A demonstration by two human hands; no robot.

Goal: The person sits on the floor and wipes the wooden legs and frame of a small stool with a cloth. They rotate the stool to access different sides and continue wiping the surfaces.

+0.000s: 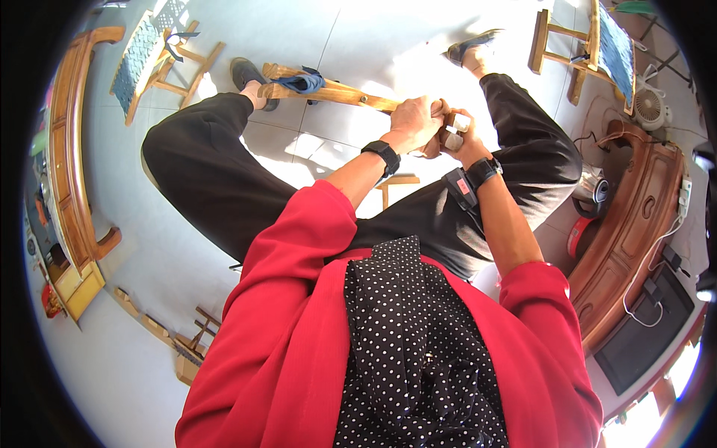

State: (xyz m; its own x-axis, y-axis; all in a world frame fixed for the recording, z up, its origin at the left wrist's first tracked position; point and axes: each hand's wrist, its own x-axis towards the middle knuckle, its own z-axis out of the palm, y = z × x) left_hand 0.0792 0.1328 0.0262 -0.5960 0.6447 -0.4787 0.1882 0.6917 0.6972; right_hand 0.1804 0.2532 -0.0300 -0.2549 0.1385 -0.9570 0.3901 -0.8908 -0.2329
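Observation:
A folding stool's wooden frame is held between my knees, its bars running from upper left towards my hands. Blue woven strap is wrapped around the bars near their far left ends. My left hand grips the near right end of the frame, where brownish material bunches under the fingers. My right hand is closed around the ends of the wooden bars, right beside the left one. What the fingers do on their undersides is hidden. Each wrist wears a black band.
Stools with blue woven seats stand at the upper left and upper right. A carved wooden cabinet, a small fan and a kettle are at the right. Another wooden cabinet stands at the left.

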